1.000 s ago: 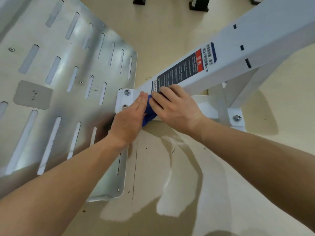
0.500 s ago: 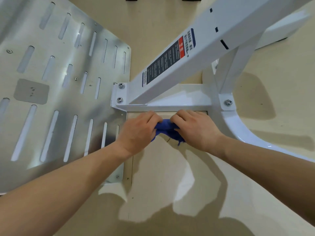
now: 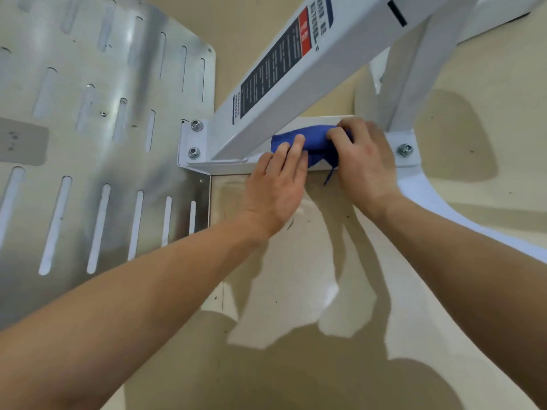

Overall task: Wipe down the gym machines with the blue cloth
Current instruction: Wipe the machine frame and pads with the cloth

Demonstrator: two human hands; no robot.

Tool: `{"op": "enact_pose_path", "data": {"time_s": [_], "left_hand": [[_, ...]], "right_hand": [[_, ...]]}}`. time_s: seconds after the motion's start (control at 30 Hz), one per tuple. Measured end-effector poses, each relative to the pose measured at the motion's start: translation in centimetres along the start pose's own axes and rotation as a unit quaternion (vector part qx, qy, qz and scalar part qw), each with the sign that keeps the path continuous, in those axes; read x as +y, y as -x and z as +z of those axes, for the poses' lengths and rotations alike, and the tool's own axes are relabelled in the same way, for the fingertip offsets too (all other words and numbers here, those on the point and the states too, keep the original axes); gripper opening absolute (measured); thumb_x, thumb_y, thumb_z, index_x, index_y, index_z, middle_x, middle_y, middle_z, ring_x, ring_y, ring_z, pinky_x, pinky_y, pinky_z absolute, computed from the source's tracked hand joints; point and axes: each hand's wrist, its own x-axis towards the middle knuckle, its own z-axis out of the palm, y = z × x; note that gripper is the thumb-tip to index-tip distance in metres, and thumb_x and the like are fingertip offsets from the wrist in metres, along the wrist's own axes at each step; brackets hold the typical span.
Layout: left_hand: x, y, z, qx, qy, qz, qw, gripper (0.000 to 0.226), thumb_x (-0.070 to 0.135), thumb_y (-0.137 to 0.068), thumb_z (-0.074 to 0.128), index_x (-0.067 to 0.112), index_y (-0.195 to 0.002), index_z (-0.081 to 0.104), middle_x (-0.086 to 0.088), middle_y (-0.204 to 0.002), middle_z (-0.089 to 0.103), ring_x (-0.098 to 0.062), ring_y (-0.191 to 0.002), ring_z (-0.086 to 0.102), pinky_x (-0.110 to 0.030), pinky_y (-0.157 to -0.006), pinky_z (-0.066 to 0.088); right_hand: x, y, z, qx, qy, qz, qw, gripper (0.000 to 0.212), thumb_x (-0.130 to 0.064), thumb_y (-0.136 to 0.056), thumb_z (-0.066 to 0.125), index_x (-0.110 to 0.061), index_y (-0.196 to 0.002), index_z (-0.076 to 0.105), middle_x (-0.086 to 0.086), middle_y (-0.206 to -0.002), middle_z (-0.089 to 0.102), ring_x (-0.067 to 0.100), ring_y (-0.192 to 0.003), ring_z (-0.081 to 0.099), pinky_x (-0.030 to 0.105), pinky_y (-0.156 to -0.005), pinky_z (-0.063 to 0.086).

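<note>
One blue cloth (image 3: 314, 137); left hand (image 3: 275, 189) presses it; right hand (image 3: 367, 164) grips it.

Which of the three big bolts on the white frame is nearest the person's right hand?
The lone bolt just beyond the right hand, on the right-side bracket. The other two sit paired by the slotted plate, left of the blue cloth.

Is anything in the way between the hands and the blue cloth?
Nothing visible. The left hand presses and the right hand grips the blue cloth directly; it lies on the white base bar.
</note>
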Motion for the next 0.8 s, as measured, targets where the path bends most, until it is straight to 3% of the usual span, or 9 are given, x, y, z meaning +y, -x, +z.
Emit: {"op": "enact_pose_path", "data": {"time_s": [0.1, 0.17, 0.23, 0.33, 0.43, 0.57, 0.7, 0.8], "left_hand": [[1.6, 0.2, 1.7, -0.120, 0.068, -0.088, 0.987, 0.054, 0.006, -0.097, 0.034, -0.001, -0.150, 0.029, -0.023, -0.159, 0.021, -0.037, -0.145, 0.027, -0.045, -0.117, 0.028], [2.0, 0.5, 2.4, -0.125, 0.110, -0.089, 0.982, 0.057, 0.007, -0.097, 0.035, -0.007, -0.150, 0.021, -0.030, -0.158, 0.014, -0.043, -0.147, 0.017, -0.051, -0.118, 0.024], [1.8, 0.6, 3.1, -0.121, 0.108, -0.074, 0.984, 0.062, 0.014, -0.100, 0.040, -0.008, -0.151, 0.012, -0.032, -0.158, 0.009, -0.043, -0.148, 0.010, -0.051, -0.119, 0.020], [0.6, -0.9, 3.7, -0.142, 0.075, -0.080, 0.984, 0.066, 0.032, -0.101, 0.030, -0.003, -0.153, 0.010, -0.027, -0.160, 0.010, -0.038, -0.149, 0.013, -0.046, -0.122, 0.015], [-0.5, -4.0, 4.0, -0.178, 0.072, -0.101, 0.976, 0.068, 0.043, -0.100, 0.015, 0.002, -0.155, 0.009, -0.021, -0.162, 0.008, -0.032, -0.151, 0.008, -0.042, -0.123, 0.011], [-0.4, -3.8, 4.3, -0.150, 0.092, -0.107, 0.979, 0.064, 0.039, -0.102, 0.015, 0.001, -0.154, 0.018, -0.022, -0.160, 0.016, -0.033, -0.149, 0.015, -0.042, -0.122, 0.017], [0.3, -0.6, 3.6, -0.141, 0.079, -0.055, 0.985, 0.059, 0.034, -0.104, 0.021, -0.003, -0.151, 0.024, -0.027, -0.156, 0.024, -0.038, -0.146, 0.025, -0.047, -0.119, 0.025], [0.0, -1.6, 3.7, -0.134, 0.072, -0.095, 0.984, 0.060, 0.035, -0.104, 0.022, -0.004, -0.149, 0.027, -0.027, -0.155, 0.028, -0.038, -0.145, 0.028, -0.047, -0.119, 0.026]], "right_hand": [[-0.3, 1.3, 2.5, -0.024, 0.010, 0.003, 1.000, 0.043, -0.010, -0.087, 0.046, -0.001, -0.128, 0.057, 0.021, -0.134, 0.055, 0.041, -0.121, 0.053, 0.048, -0.099, 0.048], [-0.5, 1.8, 3.4, -0.055, -0.009, 0.011, 0.998, 0.056, -0.020, -0.094, 0.034, -0.002, -0.146, 0.043, 0.024, -0.150, 0.041, 0.042, -0.139, 0.039, 0.048, -0.115, 0.034], [-0.3, 1.6, 3.7, -0.098, -0.024, 0.018, 0.995, 0.061, -0.029, -0.096, 0.036, -0.014, -0.155, 0.029, 0.021, -0.160, 0.024, 0.037, -0.148, 0.022, 0.044, -0.121, 0.020], [0.7, -0.4, 3.7, -0.146, -0.026, 0.006, 0.989, 0.062, -0.034, -0.098, 0.032, -0.020, -0.158, 0.020, 0.017, -0.164, 0.012, 0.031, -0.152, 0.010, 0.039, -0.123, 0.007], [1.2, -3.5, 4.3, -0.144, -0.031, 0.020, 0.989, 0.055, -0.032, -0.104, 0.031, -0.019, -0.157, 0.024, 0.016, -0.164, 0.015, 0.029, -0.152, 0.011, 0.038, -0.123, 0.008], [0.4, -3.2, 5.1, -0.116, -0.051, 0.063, 0.990, 0.051, -0.031, -0.105, 0.030, -0.017, -0.153, 0.033, 0.014, -0.163, 0.020, 0.028, -0.151, 0.016, 0.039, -0.122, 0.011], [-0.6, 1.1, 5.2, -0.068, -0.051, 0.071, 0.994, 0.049, -0.028, -0.101, 0.036, -0.014, -0.147, 0.044, 0.016, -0.158, 0.032, 0.032, -0.148, 0.026, 0.042, -0.120, 0.017], [-0.6, -0.7, 4.8, -0.112, -0.044, 0.053, 0.991, 0.049, -0.031, -0.103, 0.030, -0.019, -0.151, 0.038, 0.012, -0.162, 0.025, 0.029, -0.150, 0.018, 0.042, -0.121, 0.014]]}}
